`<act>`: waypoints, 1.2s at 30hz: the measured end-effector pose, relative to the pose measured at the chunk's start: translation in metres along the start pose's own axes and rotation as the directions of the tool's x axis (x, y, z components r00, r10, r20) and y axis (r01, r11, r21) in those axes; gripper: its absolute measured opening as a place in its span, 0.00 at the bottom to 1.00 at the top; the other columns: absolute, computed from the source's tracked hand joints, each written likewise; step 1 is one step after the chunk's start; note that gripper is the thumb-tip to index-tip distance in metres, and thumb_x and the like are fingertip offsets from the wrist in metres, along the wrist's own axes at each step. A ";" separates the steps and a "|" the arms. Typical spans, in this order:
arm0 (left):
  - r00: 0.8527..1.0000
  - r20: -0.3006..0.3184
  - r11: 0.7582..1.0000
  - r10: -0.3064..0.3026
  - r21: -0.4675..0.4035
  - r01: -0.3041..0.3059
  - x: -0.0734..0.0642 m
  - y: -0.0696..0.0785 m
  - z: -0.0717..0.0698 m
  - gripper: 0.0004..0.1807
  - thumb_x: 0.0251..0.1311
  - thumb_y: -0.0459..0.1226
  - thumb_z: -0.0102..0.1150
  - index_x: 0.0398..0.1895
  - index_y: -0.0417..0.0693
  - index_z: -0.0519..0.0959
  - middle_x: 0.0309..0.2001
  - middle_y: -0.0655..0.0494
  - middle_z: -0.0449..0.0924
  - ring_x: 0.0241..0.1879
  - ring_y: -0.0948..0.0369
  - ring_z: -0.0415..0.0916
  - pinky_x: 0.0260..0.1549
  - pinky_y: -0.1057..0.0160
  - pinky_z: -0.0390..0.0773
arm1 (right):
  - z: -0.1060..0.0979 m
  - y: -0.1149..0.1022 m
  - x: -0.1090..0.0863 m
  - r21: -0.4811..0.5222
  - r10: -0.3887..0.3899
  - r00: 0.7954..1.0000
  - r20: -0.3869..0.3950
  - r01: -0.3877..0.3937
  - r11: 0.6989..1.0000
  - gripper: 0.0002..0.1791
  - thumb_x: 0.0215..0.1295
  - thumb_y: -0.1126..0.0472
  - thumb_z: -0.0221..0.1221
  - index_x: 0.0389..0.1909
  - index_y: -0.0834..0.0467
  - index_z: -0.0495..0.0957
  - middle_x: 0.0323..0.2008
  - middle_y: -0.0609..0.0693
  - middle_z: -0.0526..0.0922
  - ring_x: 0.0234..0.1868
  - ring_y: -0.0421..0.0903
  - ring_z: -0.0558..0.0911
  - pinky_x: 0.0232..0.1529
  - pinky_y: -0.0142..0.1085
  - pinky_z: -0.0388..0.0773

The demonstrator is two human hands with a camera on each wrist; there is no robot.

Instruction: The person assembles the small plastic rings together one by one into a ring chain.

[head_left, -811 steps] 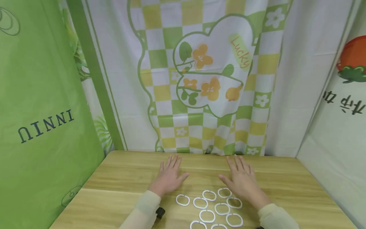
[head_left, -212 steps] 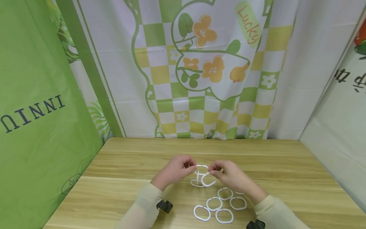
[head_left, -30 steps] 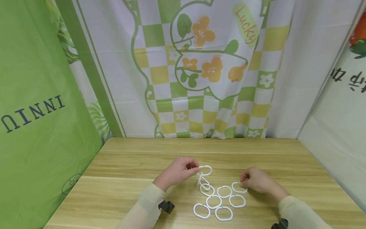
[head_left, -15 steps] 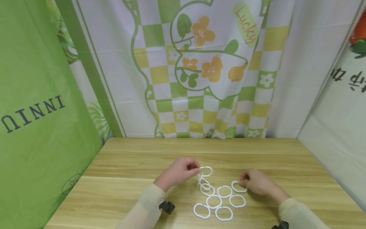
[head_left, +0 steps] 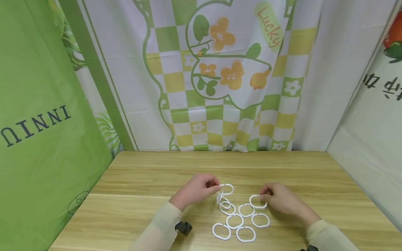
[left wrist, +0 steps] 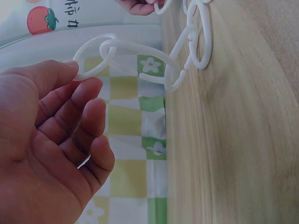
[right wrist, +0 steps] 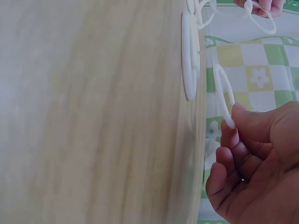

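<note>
My left hand (head_left: 198, 188) pinches the end of a short chain of white oval curtain rings between thumb and forefinger. That end ring (left wrist: 84, 46) is raised above the table, and a second ring (left wrist: 140, 47) hangs through it. Further rings of the chain slope down to the tabletop, the lowest overlapping the loose ones in the head view. On the right, my right hand (head_left: 284, 198) pinches a single white ring (head_left: 250, 201) by its right end. This ring is lifted off the wood, with a small gap in its top side, and is apart from the chain.
Several loose white rings lie flat on the wooden table (head_left: 150, 174) between and in front of the hands, one of them a ring (head_left: 213, 230) at the front left. A checkered curtain (head_left: 216, 122) hangs behind the table's far edge.
Over the last second my right hand has lifted its ring and brought it left, toward the chain. My left hand has barely moved. Some 27 seconds ago both hands lay flat, holding nothing.
</note>
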State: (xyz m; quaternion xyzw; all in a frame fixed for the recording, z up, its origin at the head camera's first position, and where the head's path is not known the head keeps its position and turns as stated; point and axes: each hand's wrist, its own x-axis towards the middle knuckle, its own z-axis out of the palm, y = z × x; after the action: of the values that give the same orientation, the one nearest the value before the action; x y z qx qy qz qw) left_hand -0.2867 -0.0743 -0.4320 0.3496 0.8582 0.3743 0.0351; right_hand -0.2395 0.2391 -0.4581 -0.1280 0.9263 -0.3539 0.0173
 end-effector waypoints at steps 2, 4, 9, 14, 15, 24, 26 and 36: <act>1.000 0.006 1.000 -0.003 0.006 0.003 0.000 0.000 0.000 0.06 0.67 0.43 0.60 0.35 0.54 0.82 0.27 0.68 0.76 0.27 0.69 0.71 0.28 0.69 0.73 | 0.000 -0.004 -0.001 0.013 -0.005 1.000 -0.002 0.005 1.000 0.02 0.64 0.62 0.63 0.33 0.56 0.79 0.25 0.45 0.76 0.28 0.42 0.74 0.31 0.34 0.72; 1.000 0.009 1.000 -0.003 0.008 0.003 0.000 0.001 0.000 0.06 0.67 0.44 0.60 0.35 0.55 0.82 0.27 0.69 0.76 0.27 0.70 0.71 0.28 0.69 0.73 | 0.001 -0.008 -0.001 0.019 -0.012 1.000 -0.012 0.012 1.000 0.02 0.64 0.62 0.63 0.33 0.55 0.79 0.25 0.45 0.76 0.28 0.41 0.74 0.31 0.34 0.72; 1.000 0.014 1.000 -0.001 0.002 0.001 -0.001 0.002 0.001 0.06 0.67 0.44 0.60 0.35 0.54 0.82 0.27 0.68 0.76 0.27 0.70 0.71 0.28 0.69 0.73 | 0.005 -0.016 0.000 0.031 -0.029 0.999 -0.040 0.030 0.999 0.02 0.64 0.63 0.63 0.33 0.57 0.80 0.25 0.45 0.76 0.29 0.40 0.74 0.31 0.33 0.72; 1.000 0.017 1.000 -0.007 -0.004 0.007 -0.001 0.002 0.001 0.06 0.67 0.43 0.60 0.35 0.53 0.82 0.27 0.68 0.77 0.27 0.69 0.71 0.28 0.69 0.73 | 0.006 -0.021 0.000 0.016 -0.033 0.998 -0.060 0.034 0.999 0.02 0.64 0.62 0.63 0.33 0.55 0.80 0.26 0.44 0.76 0.29 0.40 0.74 0.32 0.34 0.72; 1.000 0.016 1.000 -0.006 -0.006 0.006 -0.001 0.002 0.001 0.06 0.67 0.43 0.60 0.35 0.53 0.82 0.27 0.68 0.77 0.27 0.69 0.71 0.28 0.69 0.73 | 0.006 -0.022 0.000 0.014 -0.034 0.998 -0.061 0.035 0.999 0.02 0.65 0.61 0.63 0.33 0.55 0.80 0.26 0.44 0.77 0.30 0.40 0.74 0.33 0.34 0.72; 1.000 0.011 1.000 -0.002 0.000 0.002 -0.001 0.002 0.001 0.06 0.67 0.43 0.60 0.35 0.52 0.83 0.27 0.68 0.76 0.27 0.70 0.71 0.28 0.69 0.73 | 0.004 -0.038 0.001 0.079 -0.048 0.998 -0.028 0.050 0.996 0.04 0.67 0.61 0.61 0.37 0.58 0.80 0.30 0.48 0.79 0.31 0.41 0.75 0.33 0.34 0.73; 1.000 0.012 1.000 0.004 -0.001 -0.004 -0.001 0.002 0.001 0.06 0.67 0.42 0.60 0.35 0.52 0.83 0.27 0.68 0.76 0.27 0.70 0.71 0.28 0.69 0.74 | 0.005 -0.041 0.001 0.096 -0.069 0.997 -0.023 0.071 0.993 0.04 0.67 0.61 0.61 0.37 0.58 0.80 0.31 0.49 0.80 0.31 0.41 0.75 0.32 0.34 0.74; 0.999 0.035 1.000 0.012 0.002 -0.012 0.000 0.004 0.004 0.07 0.68 0.43 0.59 0.37 0.52 0.83 0.27 0.69 0.77 0.27 0.71 0.72 0.27 0.70 0.74 | 0.009 -0.050 0.005 0.111 -0.135 0.991 -0.022 0.137 0.984 0.04 0.67 0.60 0.61 0.37 0.56 0.80 0.32 0.47 0.81 0.33 0.41 0.77 0.33 0.34 0.75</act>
State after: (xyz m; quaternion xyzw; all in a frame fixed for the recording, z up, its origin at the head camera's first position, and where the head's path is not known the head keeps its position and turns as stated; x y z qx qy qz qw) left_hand -0.2830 -0.0703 -0.4324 0.3614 0.8556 0.3675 0.0473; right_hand -0.2319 0.1964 -0.4311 -0.1870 0.8941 -0.4068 -0.0064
